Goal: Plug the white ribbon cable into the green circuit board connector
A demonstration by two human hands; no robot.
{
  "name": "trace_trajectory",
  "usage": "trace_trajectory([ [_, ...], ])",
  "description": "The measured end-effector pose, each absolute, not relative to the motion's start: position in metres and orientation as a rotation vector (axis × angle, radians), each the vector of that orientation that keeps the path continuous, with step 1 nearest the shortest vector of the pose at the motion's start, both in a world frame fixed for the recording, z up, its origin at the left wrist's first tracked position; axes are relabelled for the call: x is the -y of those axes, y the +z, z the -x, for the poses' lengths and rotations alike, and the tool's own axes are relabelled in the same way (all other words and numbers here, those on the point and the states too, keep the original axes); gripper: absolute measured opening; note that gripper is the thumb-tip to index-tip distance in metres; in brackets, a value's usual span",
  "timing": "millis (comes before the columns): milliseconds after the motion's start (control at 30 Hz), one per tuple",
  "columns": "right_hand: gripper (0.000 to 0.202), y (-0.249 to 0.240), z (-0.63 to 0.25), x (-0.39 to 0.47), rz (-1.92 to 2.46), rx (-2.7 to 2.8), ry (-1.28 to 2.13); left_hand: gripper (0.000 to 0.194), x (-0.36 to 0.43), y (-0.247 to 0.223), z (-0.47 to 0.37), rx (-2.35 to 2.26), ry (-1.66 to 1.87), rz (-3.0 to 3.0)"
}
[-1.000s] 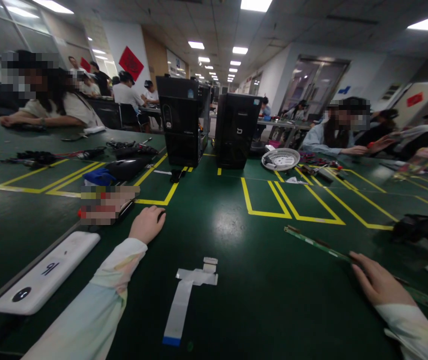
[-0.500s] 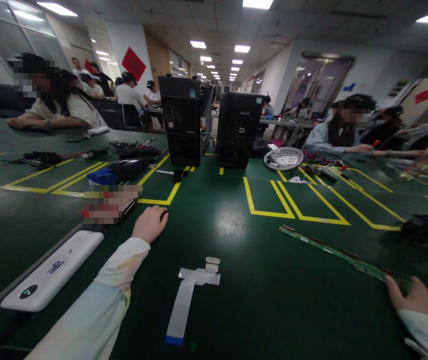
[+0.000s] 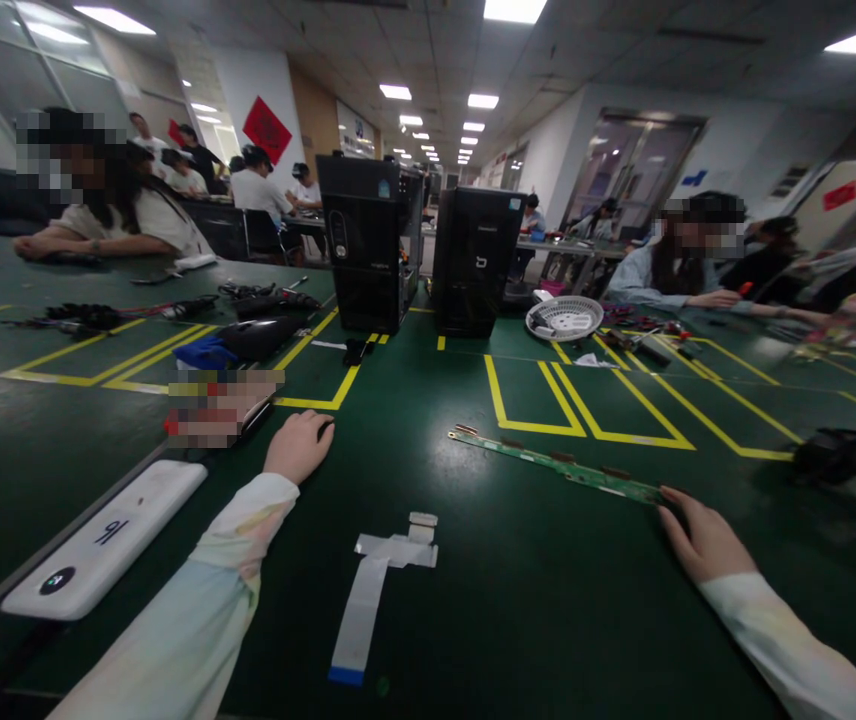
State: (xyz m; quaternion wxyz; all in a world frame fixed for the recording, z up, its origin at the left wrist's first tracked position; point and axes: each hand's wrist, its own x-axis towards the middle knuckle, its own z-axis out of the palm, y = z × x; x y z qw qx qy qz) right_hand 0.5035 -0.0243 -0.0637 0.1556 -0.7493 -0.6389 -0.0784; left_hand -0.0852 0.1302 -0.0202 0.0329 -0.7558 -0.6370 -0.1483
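At far left, a white power bank (image 3: 105, 545) lies along a seam of the green table (image 3: 518, 620). To its right, my left hand (image 3: 298, 445) rests on the surface, fingers curled down; I cannot tell whether anything is tucked beneath them. Between my arms a flat ribbon cable (image 3: 360, 615) lies uncovered, blue tip toward me, while two black computer towers stand beyond, the left one (image 3: 359, 250) and the right one (image 3: 477, 260). Right of centre is a slim green circuit board strip (image 3: 563, 467), its free end pointing leftward, short of the yellow tape (image 3: 540, 429). At far right, my right hand (image 3: 709, 540) pinches the strip's near end between thumb and fingers.

The risk, as I judge it, lies in that one-ended grip — a slack pinch could let the long board swivel or drop, and lifting hard from one end could flex it. Swung left and low, its tip might snag the loose cable.
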Motion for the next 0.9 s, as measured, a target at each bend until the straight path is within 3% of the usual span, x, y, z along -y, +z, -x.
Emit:
trace_trajectory([
  [167, 0.043, -0.076, -0.468, 0.0, 1.786, 2.004, -0.344, 0.043, -0.131, -0.023, 0.085, 1.951, -0.46, 2.31],
  [367, 0.049, -0.065, -0.421, -0.026, 1.661, 2.079, -0.486, 0.043, -0.131, -0.022, 0.086, 1.941, -0.453, 2.318],
  [600, 0.038, -0.061, -0.382, -0.04, 1.377, 2.287, -0.172, 0.041, -0.13, -0.02, 0.085, 1.947, -0.465, 2.33],
  [900, 0.036, -0.06, -0.309, -0.041, 1.236, 2.328, -0.043, 0.045, -0.133, -0.021, 0.085, 1.98, -0.467, 2.319],
])
